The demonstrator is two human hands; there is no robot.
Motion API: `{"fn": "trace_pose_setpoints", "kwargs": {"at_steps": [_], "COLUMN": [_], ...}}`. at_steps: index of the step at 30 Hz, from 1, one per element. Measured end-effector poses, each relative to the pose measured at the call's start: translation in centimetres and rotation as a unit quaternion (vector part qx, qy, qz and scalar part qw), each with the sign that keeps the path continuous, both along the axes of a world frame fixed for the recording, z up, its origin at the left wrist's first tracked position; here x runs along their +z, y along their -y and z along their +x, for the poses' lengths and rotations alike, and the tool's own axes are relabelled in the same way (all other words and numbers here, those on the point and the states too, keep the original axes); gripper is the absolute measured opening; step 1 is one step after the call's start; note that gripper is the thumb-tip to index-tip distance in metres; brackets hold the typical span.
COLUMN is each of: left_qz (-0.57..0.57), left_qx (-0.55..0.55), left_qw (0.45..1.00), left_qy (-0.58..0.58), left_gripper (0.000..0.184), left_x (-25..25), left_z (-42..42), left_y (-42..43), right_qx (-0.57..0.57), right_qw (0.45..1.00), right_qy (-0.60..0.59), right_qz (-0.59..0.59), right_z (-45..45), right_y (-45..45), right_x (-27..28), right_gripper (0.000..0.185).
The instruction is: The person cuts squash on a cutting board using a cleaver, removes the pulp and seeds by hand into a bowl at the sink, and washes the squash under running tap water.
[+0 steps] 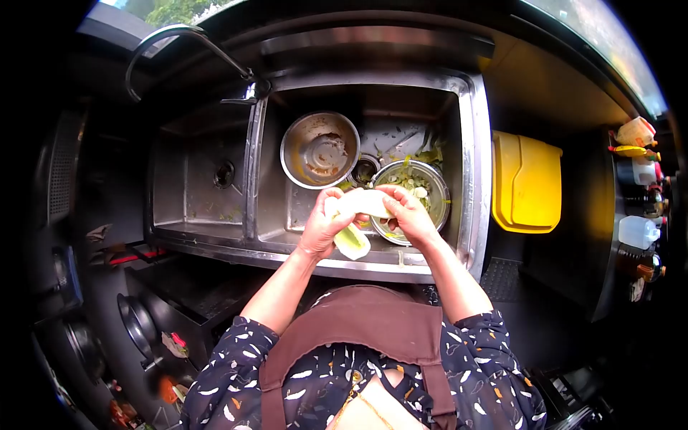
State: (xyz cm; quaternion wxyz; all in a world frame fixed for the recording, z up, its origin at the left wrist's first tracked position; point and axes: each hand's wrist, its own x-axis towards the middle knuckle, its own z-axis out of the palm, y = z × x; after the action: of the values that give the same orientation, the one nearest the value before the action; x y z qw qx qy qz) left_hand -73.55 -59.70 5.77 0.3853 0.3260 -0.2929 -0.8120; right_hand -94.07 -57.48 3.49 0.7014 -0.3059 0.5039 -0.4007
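Over the front part of the right sink basin, a pale green-and-white vegetable piece [371, 203], of a kind I cannot make out, is stretched between my two hands. My left hand [322, 221] is closed around its left end, and a light green, broad end [352, 244] hangs below those fingers. My right hand [407, 213] pinches the other end, with the thumb on top. Just beyond and partly under my right hand stands a round bowl [446, 209] of cut green and white vegetable pieces. Some fingertips of both hands are hidden.
A steel bowl [292, 147] with brownish residue stands in the right basin [390, 136], where vegetable scraps lie. Left of it are a second basin [193, 190] and a curved faucet [188, 30]. A yellow bin [527, 183] stands right of the sink; several bottles [638, 233] line the far right.
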Motion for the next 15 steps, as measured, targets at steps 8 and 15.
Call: {"fn": "trace_pose_setpoints", "kwargs": {"at_steps": [8,15], "left_qz": [0.204,0.182], "left_qx": [-0.207,-0.166], "left_qw": [0.953,0.967], "left_qy": [-0.09,-0.056], "left_gripper": [0.058,0.039], "left_x": [1.3,0.9], "left_z": [-1.2,-4.3], "left_y": [1.3,1.1], "right_qx": [0.064,0.083], "right_qw": [0.969,0.867], "right_qy": [-0.035,-0.39], "right_qz": [-0.238,-0.3], "right_z": [-1.0,-1.2], "right_y": [0.7,0.0], "right_x": [2.8,6.5], "right_gripper": [0.024,0.072]}}
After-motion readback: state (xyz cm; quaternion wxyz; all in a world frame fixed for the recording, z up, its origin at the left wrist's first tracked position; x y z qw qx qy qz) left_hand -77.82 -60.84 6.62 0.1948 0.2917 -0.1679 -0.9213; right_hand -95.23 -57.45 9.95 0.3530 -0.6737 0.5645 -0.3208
